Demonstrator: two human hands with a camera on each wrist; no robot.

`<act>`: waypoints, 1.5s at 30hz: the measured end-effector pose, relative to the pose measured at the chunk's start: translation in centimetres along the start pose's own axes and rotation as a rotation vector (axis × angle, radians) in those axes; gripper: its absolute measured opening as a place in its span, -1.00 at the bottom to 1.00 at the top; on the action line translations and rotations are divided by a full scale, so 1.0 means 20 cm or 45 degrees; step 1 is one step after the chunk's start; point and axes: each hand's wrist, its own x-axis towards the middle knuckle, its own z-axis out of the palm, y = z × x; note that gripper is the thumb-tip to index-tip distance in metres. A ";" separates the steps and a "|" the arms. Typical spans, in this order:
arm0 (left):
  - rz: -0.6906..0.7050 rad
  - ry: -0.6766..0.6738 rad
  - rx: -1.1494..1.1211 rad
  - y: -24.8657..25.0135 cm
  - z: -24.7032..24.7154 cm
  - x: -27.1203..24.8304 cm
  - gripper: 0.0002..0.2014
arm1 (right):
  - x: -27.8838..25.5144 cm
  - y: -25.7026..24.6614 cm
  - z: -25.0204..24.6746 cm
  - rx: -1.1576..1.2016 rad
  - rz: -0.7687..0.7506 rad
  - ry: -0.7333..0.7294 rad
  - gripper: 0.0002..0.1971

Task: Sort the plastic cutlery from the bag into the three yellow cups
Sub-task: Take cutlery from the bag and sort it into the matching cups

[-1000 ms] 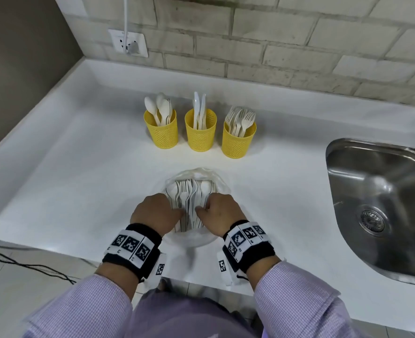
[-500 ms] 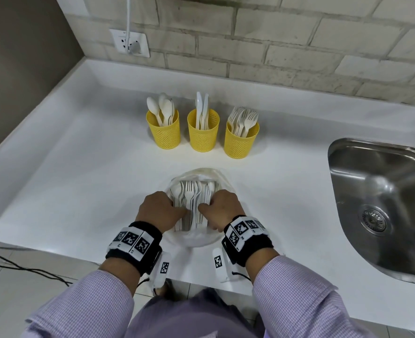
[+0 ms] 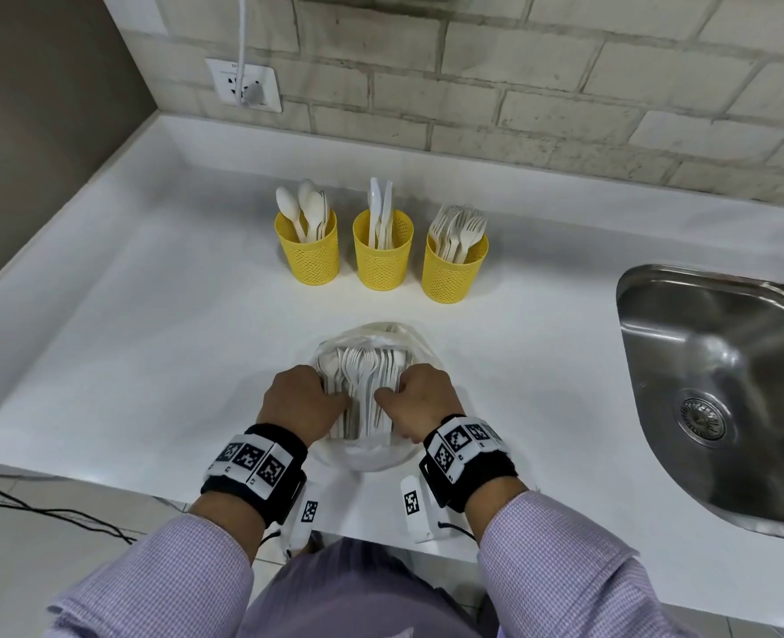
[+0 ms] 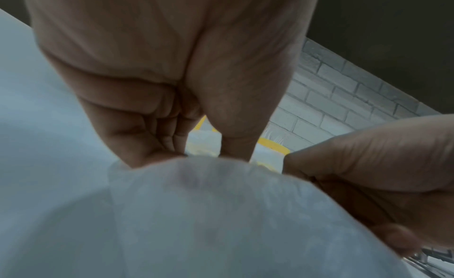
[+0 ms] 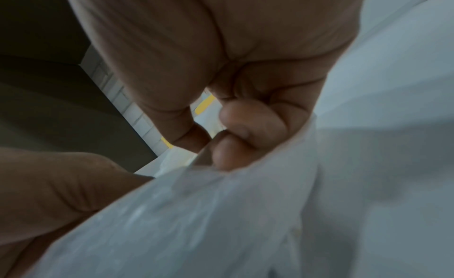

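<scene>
A clear plastic bag (image 3: pixel 371 453) of white cutlery (image 3: pixel 364 379) lies on the white counter near its front edge. My left hand (image 3: pixel 304 400) grips the bag's left side and my right hand (image 3: pixel 415 398) grips its right side, fingers curled into the plastic. The wrist views show each hand, left hand (image 4: pixel 172 107) and right hand (image 5: pixel 233 117), bunching the bag (image 4: pixel 221 214) (image 5: pixel 221 214). Behind stand three yellow cups: the left cup (image 3: pixel 308 250) with spoons, the middle cup (image 3: pixel 382 253) with knives, the right cup (image 3: pixel 454 269) with forks.
A steel sink (image 3: pixel 721 389) is set into the counter at the right. A brick wall with a socket (image 3: pixel 245 87) and cable runs along the back. A raised white ledge borders the counter's left side. Black cables lie on the floor at lower left.
Both hands stay gripping the bag; they have drawn slightly closer over the cutlery, and the head view has shifted a little.
</scene>
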 end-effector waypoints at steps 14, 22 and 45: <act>0.044 0.149 -0.207 0.07 0.01 -0.08 -0.61 | -0.02 0.03 0.00 -0.069 -0.061 0.061 -0.57; 0.154 0.173 -0.269 0.08 0.02 -0.11 -0.66 | 0.02 0.00 0.02 -0.049 0.015 -0.016 -0.54; -0.090 -0.219 -1.036 0.11 0.07 -0.02 -0.50 | -0.12 -0.03 -0.04 -0.002 -0.530 -0.188 -0.87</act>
